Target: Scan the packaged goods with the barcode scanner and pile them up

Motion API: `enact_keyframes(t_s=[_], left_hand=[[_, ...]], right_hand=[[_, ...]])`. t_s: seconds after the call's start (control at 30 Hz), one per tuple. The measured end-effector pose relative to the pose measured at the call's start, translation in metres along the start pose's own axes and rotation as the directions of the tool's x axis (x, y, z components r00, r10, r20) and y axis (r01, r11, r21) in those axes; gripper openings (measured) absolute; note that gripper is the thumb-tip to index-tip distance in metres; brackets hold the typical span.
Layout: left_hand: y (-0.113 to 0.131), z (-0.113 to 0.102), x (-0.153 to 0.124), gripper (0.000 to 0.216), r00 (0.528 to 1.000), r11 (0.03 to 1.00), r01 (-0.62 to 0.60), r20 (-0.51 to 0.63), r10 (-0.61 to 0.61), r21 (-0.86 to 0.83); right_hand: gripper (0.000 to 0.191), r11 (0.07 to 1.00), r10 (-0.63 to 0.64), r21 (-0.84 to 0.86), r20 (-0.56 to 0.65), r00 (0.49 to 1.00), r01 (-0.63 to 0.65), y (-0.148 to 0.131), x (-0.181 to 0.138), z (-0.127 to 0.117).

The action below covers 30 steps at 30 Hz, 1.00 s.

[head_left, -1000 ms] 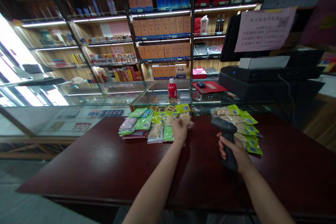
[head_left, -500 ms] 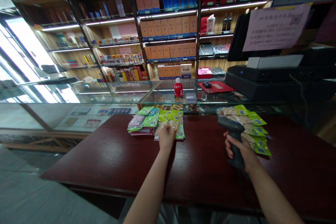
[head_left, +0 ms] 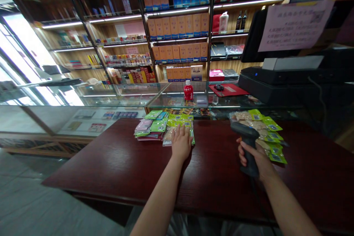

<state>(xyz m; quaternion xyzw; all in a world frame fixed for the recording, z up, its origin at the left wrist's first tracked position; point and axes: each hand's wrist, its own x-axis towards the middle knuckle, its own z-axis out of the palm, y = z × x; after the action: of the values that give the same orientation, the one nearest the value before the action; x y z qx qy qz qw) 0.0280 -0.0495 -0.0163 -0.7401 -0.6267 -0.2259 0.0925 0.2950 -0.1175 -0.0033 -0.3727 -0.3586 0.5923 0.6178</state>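
My left hand (head_left: 181, 143) lies flat with its fingers stretched over a pile of clear and yellow-green snack packets (head_left: 169, 136). Just left of it is a stack of mixed green, pink and blue packets (head_left: 151, 125). Held in my right hand (head_left: 258, 160) is a dark barcode scanner (head_left: 249, 143), its head pointing to the left and its cord hanging down. Behind the scanner, several yellow-green snack packets (head_left: 272, 136) overlap in a fanned row, partly hidden by the scanner and hand.
The packets rest on a dark red wooden table (head_left: 116, 169). Beyond it stands a glass display counter (head_left: 160, 101) bearing a red bottle (head_left: 188, 91) and a mouse (head_left: 219, 87) on a red mat. A monitor (head_left: 251, 37) with a paper sign rises at right, before shelves of boxes.
My left hand has gone from curled fingers on the packets to spread, flat ones, shifting slightly right and nearer. The scanner stays in my right hand, almost unmoved.
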Motion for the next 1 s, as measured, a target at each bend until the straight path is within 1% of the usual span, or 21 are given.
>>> enact_keyframes(t_s=[0.1,0.2,0.3,0.43,0.5,0.57,0.67,0.77,0.87,1.0], left_hand=[[0.001,0.006,0.0,0.045,0.998,1.0,0.016,0.061,-0.016,0.0],[0.001,0.007,-0.001,0.042,0.998,1.0,0.016,0.064,-0.016,-0.012],[0.001,0.006,-0.001,0.04,0.999,0.999,0.012,0.035,-0.011,-0.03],[0.002,0.005,0.002,0.038,0.999,0.999,-0.001,-0.038,-0.001,-0.051],[0.006,0.005,0.004,0.036,0.997,0.997,-0.04,-0.066,0.036,-0.07],[0.013,0.004,0.008,0.035,0.992,0.99,-0.105,-0.075,0.099,-0.089],[0.032,0.001,0.016,0.036,0.977,0.971,-0.21,-0.062,0.204,-0.11],[0.06,0.001,0.03,0.037,0.958,0.948,-0.286,-0.04,0.283,-0.137],[0.092,0.006,0.046,0.036,0.943,0.928,-0.328,-0.008,0.332,-0.176],[0.133,0.021,0.071,0.035,0.916,0.893,-0.383,0.028,0.4,-0.236]], right_hand=[[0.032,1.0,0.0,0.003,0.001,1.0,0.0,-0.001,0.0,0.0],[0.033,1.0,-0.001,-0.005,-0.01,1.0,0.001,-0.001,0.0,0.001],[0.035,1.0,-0.007,-0.021,-0.02,1.0,0.007,-0.002,0.001,0.002],[0.039,0.999,-0.007,-0.047,-0.025,1.0,0.005,-0.001,0.004,0.006],[0.041,0.997,-0.011,-0.081,-0.046,0.999,0.007,-0.001,0.005,0.009],[0.043,0.992,-0.007,-0.125,-0.075,0.997,-0.003,-0.003,0.005,0.013],[0.046,0.987,-0.04,-0.161,-0.107,0.993,0.023,-0.01,0.0,0.016],[0.049,0.983,-0.095,-0.17,-0.15,0.984,0.069,-0.02,-0.007,0.01],[0.048,0.98,-0.134,-0.171,-0.205,0.969,0.1,-0.028,-0.016,-0.006],[0.046,0.987,-0.122,-0.135,-0.258,0.958,0.089,-0.034,-0.024,-0.03]])
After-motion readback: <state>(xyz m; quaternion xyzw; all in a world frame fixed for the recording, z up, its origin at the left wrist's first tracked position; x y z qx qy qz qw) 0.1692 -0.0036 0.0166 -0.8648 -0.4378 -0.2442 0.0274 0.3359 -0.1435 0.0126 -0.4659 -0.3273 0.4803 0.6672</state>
